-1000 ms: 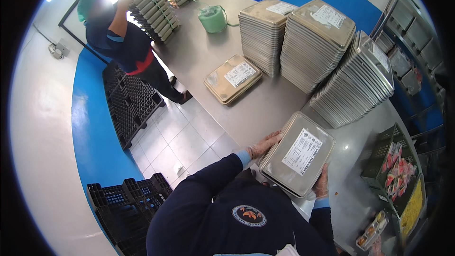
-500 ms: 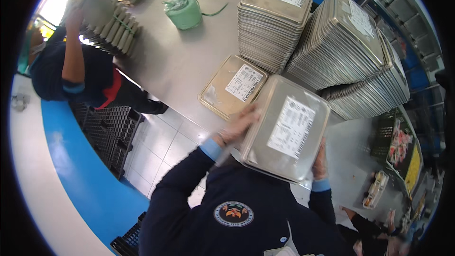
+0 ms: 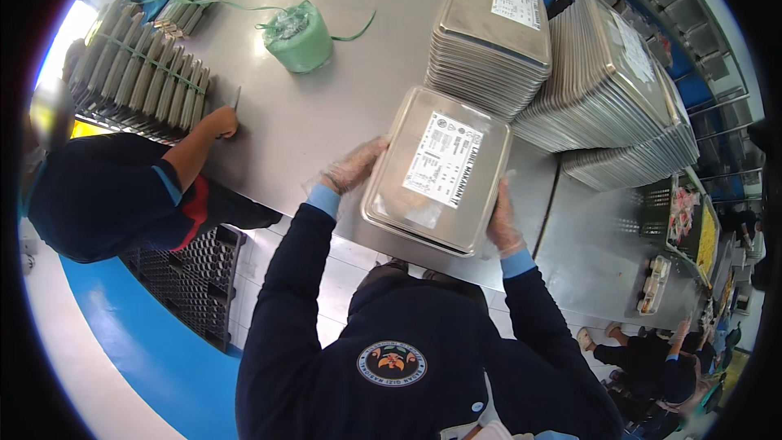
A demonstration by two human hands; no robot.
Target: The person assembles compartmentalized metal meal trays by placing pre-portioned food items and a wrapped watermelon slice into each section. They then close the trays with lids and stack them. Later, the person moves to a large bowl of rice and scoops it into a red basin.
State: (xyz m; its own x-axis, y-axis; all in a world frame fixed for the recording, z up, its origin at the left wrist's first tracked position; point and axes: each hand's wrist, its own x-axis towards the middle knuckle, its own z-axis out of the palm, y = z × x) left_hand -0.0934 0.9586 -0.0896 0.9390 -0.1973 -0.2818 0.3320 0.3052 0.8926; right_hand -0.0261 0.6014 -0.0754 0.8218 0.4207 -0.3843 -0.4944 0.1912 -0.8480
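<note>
A flat metal food tray with a lid (image 3: 391,179) and a white printed label lies between my hands at the near edge of the steel table. My left hand (image 3: 354,165), in a clear plastic glove, grips its left edge. At the opposite edge, the gloved fingers of my right hand (image 3: 505,216) press against the tray's side. Whether another tray lies beneath it is hard to tell. Just behind stands a tall stack of similar trays (image 3: 489,57), with a leaning row of more trays (image 3: 578,81) to its right.
A green roll of plastic twine (image 3: 301,41) sits on the steel table (image 3: 350,73). At left, a co-worker (image 3: 106,187) holds a thin object beside tied trays (image 3: 142,69). A dark crate (image 3: 658,210) and a small clear package (image 3: 654,285) are at right.
Both hands have carried the tray forward and left, away from my body, over where a single tray lay. The co-worker's arm has come down beside the tied trays.
</note>
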